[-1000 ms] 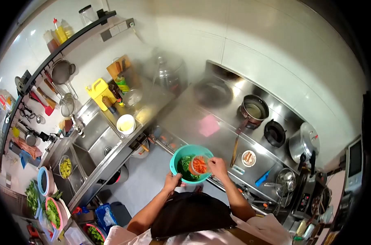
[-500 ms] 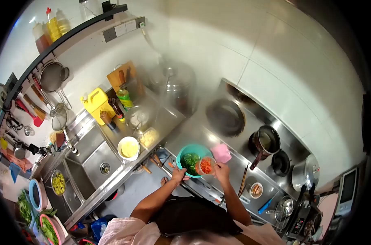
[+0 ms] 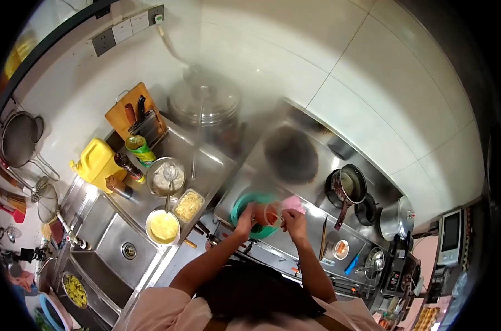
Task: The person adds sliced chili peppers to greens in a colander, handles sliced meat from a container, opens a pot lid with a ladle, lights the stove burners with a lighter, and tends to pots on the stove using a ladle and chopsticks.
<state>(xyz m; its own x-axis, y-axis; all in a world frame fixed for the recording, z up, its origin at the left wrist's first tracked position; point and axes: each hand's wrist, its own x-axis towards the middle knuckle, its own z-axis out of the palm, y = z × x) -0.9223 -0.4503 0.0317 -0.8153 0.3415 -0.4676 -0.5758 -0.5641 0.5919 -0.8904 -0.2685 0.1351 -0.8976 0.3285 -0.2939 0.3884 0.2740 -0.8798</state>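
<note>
My left hand (image 3: 245, 220) is closed around the side of a clear plastic tub (image 3: 268, 214) of chopped orange-red pieces, perhaps carrot. The tub is tilted over a teal basin (image 3: 239, 205), and it and my hand cover most of the chopped greens inside. To the right of the tub, my right hand (image 3: 293, 222) is closed in a pinch by its rim. What those fingers hold is too small and blurred to name. A pink bag or cloth (image 3: 293, 203) lies just behind my right hand.
A burner plate (image 3: 291, 155), a dark saucepan (image 3: 353, 185) and a lidded pot (image 3: 396, 218) occupy the stove side. Leftward are a bowl of yellow mash (image 3: 163, 227), a tray of pale chopped food (image 3: 188, 205), a yellow jug (image 3: 99, 163) and the sink (image 3: 110, 243). Steam rises near the large steel pot (image 3: 204, 105).
The view has shifted. My left hand has gone from the basin's rim to the tub, which is now more tilted. My right hand has moved from holding the tub to its right edge.
</note>
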